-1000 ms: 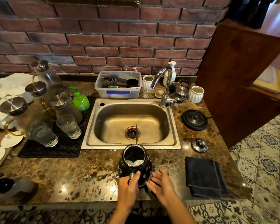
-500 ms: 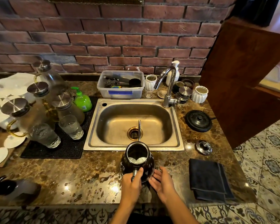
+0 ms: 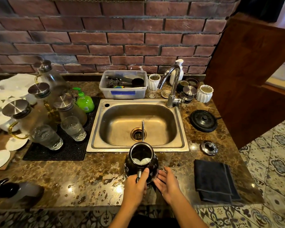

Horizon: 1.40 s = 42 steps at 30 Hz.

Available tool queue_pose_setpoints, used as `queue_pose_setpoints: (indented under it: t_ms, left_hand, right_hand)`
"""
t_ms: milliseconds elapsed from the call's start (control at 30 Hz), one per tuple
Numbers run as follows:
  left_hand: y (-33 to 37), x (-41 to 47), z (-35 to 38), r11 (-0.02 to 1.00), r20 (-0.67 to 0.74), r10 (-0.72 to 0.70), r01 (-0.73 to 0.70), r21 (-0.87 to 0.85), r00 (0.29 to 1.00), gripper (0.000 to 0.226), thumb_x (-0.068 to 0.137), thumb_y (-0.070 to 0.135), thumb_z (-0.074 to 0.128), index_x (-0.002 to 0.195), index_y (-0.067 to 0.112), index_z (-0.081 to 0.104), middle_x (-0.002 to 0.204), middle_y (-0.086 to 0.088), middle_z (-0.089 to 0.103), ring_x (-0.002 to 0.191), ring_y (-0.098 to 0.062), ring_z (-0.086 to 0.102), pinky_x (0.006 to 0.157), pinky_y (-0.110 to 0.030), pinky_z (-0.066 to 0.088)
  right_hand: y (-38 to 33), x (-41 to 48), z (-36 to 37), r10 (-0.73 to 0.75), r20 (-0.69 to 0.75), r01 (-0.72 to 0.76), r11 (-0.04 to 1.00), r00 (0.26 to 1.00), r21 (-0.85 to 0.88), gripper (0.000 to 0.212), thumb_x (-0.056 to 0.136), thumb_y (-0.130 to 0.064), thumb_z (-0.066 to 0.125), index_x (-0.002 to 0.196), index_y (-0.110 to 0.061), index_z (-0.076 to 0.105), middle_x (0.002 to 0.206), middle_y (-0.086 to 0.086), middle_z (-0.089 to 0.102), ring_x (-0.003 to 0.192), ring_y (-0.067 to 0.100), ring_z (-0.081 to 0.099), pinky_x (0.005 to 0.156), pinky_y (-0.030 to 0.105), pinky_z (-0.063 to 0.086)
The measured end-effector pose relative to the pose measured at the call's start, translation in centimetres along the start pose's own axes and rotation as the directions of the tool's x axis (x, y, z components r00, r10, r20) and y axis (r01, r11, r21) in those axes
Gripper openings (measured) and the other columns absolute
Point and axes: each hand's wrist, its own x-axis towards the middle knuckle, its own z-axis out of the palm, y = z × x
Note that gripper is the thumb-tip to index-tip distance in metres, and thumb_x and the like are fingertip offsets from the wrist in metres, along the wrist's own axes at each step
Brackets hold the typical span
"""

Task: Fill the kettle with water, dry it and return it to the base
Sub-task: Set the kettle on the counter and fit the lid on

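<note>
Gripping the kettle (image 3: 141, 159) handle, left hand (image 3: 135, 186); right hand (image 3: 169, 183) spread beside; wet marble counter (image 3: 89, 178)

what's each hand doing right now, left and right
Left hand: closed in a grip on the kettle handle.
Right hand: open, fingers spread beside the kettle's lower side, holding nothing; contact cannot be told.

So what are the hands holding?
The left hand grips the kettle by its handle. The right hand is open beside it, holding nothing.
</note>
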Motion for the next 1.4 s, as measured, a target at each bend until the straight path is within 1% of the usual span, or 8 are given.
queue_pose_setpoints:
  t_ms: [167,300,533,767,933,1067,1267,1400]
  left_hand:
    - [0.7,-0.4,-1.6,0.993,0.019,-0.056,0.054,0.102,0.998,0.064,0.073,0.083,0.056,0.051,0.023,0.064,0.055,-0.001,0.070,0.050,-0.007,0.063,0.051,-0.014,0.043]
    - [1.4,-0.8,-2.7,0.996,0.106,-0.038,0.029,0.089,0.994,0.070,0.069,0.086,0.059,0.067,0.017,0.070,0.067,-0.001,0.074,0.063,-0.008,0.067,0.062,-0.021,0.049]
    - [1.0,-1.3,-4.4,0.999,0.224,-0.031,0.020,0.051,0.974,0.026,0.099,0.037,0.062,0.086,0.022,0.079,0.089,0.003,0.079,0.091,-0.010,0.073,0.092,-0.039,0.056]
    - [3.1,-1.8,-5.1,0.962,0.202,-0.028,-0.029,0.272,0.979,0.045,0.090,0.065,0.053,0.079,0.024,0.070,0.058,0.010,0.056,0.053,-0.004,0.048,0.055,-0.019,0.033]
    - [5.1,-1.7,-5.7,0.819,0.176,0.004,-0.104,0.564,0.984,0.033,0.094,0.058,0.057,0.091,0.029,0.074,0.065,0.004,0.071,0.055,-0.006,0.064,0.056,-0.024,0.054]
    - [8.1,-1.9,-5.9,0.697,0.142,0.162,-0.216,0.684,0.976,0.035,0.094,0.059,0.052,0.094,0.031,0.073,0.061,0.014,0.067,0.051,0.001,0.060,0.049,-0.014,0.045]
    - [12.5,-1.8,-1.2,0.829,0.206,0.260,-0.327,0.454,0.943,0.023,0.090,0.053,0.058,0.091,0.038,0.075,0.085,0.031,0.073,0.083,0.010,0.068,0.072,-0.011,0.053]
    - [13.1,0.0,4.3,0.914,0.226,0.207,-0.271,0.304,0.952,0.010,0.091,0.046,0.064,0.088,0.044,0.074,0.088,0.030,0.074,0.085,0.008,0.068,0.072,-0.005,0.048]
  right_hand:
    - [0.0,0.1,0.1,-0.007,-0.009,0.007,1.000,1.000,-0.009,0.036,0.100,-0.037,0.052,0.102,-0.004,0.066,0.098,0.017,0.072,0.088,0.027,0.069,0.069,0.033,0.054]
    - [-0.1,0.0,0.2,-0.001,-0.010,0.001,1.000,1.000,-0.013,0.038,0.100,-0.037,0.051,0.104,-0.002,0.065,0.102,0.019,0.070,0.090,0.027,0.069,0.066,0.032,0.053]
    - [-0.2,0.3,0.3,-0.005,-0.014,0.005,1.000,1.000,-0.012,0.040,0.100,-0.037,0.051,0.110,-0.001,0.063,0.109,0.020,0.068,0.099,0.029,0.067,0.073,0.035,0.056]
    - [-0.4,-0.2,0.2,-0.038,-0.031,0.038,0.999,0.999,-0.006,0.023,0.100,-0.033,0.052,0.090,-0.016,0.064,0.080,0.007,0.076,0.086,0.023,0.070,0.065,0.032,0.055]
    - [-1.0,0.0,-0.2,-0.018,0.005,0.018,0.999,1.000,-0.040,0.020,0.101,-0.032,0.050,0.095,-0.017,0.061,0.097,0.011,0.069,0.090,0.023,0.069,0.066,0.031,0.056]
    - [-2.4,0.7,-1.3,-0.018,0.038,0.023,0.990,0.999,-0.139,0.043,0.100,-0.037,0.053,0.123,-0.002,0.058,0.109,0.017,0.068,0.115,0.038,0.064,0.093,0.042,0.056]
    - [-7.7,0.4,-3.5,-0.198,0.083,0.214,0.936,0.977,-0.280,0.031,0.100,-0.028,0.051,0.123,-0.010,0.061,0.120,0.019,0.066,0.111,0.030,0.065,0.091,0.039,0.057]
    - [-12.1,0.7,-6.2,-0.359,0.160,0.393,0.819,0.919,-0.419,0.020,0.099,-0.025,0.054,0.103,-0.015,0.071,0.083,0.005,0.063,0.076,0.014,0.061,0.071,0.031,0.053]
